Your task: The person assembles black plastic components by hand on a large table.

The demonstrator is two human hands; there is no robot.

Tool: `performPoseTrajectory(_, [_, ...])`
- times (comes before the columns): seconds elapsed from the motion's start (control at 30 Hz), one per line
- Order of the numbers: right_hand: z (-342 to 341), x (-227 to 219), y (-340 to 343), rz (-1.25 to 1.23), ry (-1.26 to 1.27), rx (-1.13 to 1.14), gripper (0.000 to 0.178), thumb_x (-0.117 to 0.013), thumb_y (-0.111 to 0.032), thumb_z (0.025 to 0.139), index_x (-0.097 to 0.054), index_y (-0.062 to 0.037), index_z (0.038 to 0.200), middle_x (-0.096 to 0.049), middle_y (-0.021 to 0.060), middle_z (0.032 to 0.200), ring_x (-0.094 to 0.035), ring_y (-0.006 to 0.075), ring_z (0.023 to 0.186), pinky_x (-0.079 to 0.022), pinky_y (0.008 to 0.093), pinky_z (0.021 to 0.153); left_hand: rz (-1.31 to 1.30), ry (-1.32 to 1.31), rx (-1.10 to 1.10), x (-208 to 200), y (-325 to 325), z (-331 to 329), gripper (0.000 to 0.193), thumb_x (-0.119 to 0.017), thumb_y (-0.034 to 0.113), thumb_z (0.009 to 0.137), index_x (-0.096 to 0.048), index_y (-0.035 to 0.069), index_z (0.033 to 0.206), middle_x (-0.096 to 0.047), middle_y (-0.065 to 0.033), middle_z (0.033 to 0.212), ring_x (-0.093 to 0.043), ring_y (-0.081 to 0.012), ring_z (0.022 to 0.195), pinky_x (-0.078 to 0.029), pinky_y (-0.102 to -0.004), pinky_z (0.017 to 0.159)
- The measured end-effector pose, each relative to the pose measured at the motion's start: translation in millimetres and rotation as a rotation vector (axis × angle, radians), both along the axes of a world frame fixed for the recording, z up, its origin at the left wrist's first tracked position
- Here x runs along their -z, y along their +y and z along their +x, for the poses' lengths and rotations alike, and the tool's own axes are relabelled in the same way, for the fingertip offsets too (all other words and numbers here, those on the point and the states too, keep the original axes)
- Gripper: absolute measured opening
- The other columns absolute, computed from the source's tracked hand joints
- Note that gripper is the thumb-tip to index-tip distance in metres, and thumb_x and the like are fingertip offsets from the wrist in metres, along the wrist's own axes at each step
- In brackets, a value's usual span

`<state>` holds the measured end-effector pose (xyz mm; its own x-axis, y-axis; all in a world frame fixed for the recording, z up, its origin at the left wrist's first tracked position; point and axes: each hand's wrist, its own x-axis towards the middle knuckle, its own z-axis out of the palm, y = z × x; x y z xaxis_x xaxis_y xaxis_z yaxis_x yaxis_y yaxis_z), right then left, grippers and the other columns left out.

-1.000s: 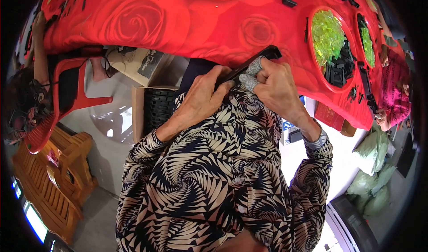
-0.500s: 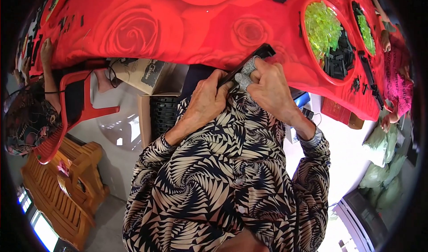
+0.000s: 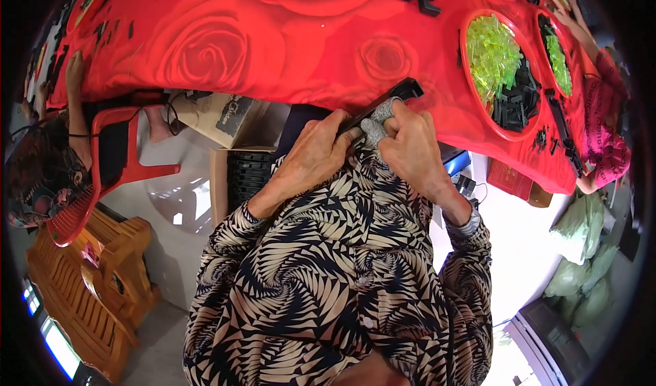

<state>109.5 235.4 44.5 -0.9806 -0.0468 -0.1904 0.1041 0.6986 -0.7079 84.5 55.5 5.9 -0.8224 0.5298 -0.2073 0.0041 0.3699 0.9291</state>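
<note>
A long black plastic strip [image 3: 403,91] is held at the near edge of the table, which is covered by a red rose-patterned cloth [image 3: 273,37]. My left hand [image 3: 316,155] grips the strip's lower end. My right hand [image 3: 408,148], with grey covers on its fingertips, pinches the strip near its middle. Both hands meet just over my lap, above my black-and-white patterned sleeves.
Two round red trays [image 3: 514,134] at the right hold yellow-green [image 3: 493,52] and black pieces. A person in pink [image 3: 605,140] sits at the far right, another on a red chair [image 3: 109,174] at the left. An open cardboard box [image 3: 236,174] and a wooden bench [image 3: 89,283] stand below.
My hands and the strip stay together as the view shifts slightly; the strip sits a little lower against the table edge.
</note>
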Motion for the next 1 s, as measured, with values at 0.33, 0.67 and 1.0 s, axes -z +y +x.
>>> performPoseTrajectory(0.33, [4, -7, 21, 0.101, 0.414, 0.322, 0.032, -0.071, 0.000, 0.084, -0.059, 0.0069, 0.113, -0.062, 0.0134, 0.097, -0.060, 0.0131, 0.076, -0.051, 0.0248, 0.065, 0.039, -0.129, -0.053, 16, -3, 3, 0.019, -0.058, 0.014, 0.092, -0.059, -0.005, 0.093, -0.059, -0.0171, 0.061, -0.059, -0.0226, 0.054, -0.042, -0.0373, 0.054])
performPoseTrajectory(0.67, [9, -5, 14, -0.042, 0.068, 0.237, 0.048, -0.081, -0.017, 0.073, -0.057, 0.0065, 0.108, -0.065, 0.0146, 0.089, -0.062, 0.0268, 0.078, -0.050, 0.0360, 0.070, -0.035, -0.246, 0.005, 9, -26, -6, 0.029, -0.062, 0.025, 0.092, -0.062, -0.005, 0.091, -0.056, -0.0140, 0.059, -0.049, -0.0161, 0.051, -0.039, -0.0350, 0.052])
performPoseTrajectory(1.0, [-11, -10, 14, 0.190, 0.436, -0.264, 0.036, -0.077, -0.018, 0.075, -0.064, 0.0001, 0.104, -0.064, 0.0130, 0.095, -0.057, 0.0318, 0.097, -0.046, 0.0409, 0.082, -0.111, -0.009, 0.051, 9, -28, -10, 0.029, -0.064, 0.026, 0.089, -0.063, -0.003, 0.093, -0.060, -0.0244, 0.070, -0.058, -0.0382, 0.062, -0.044, -0.0433, 0.059])
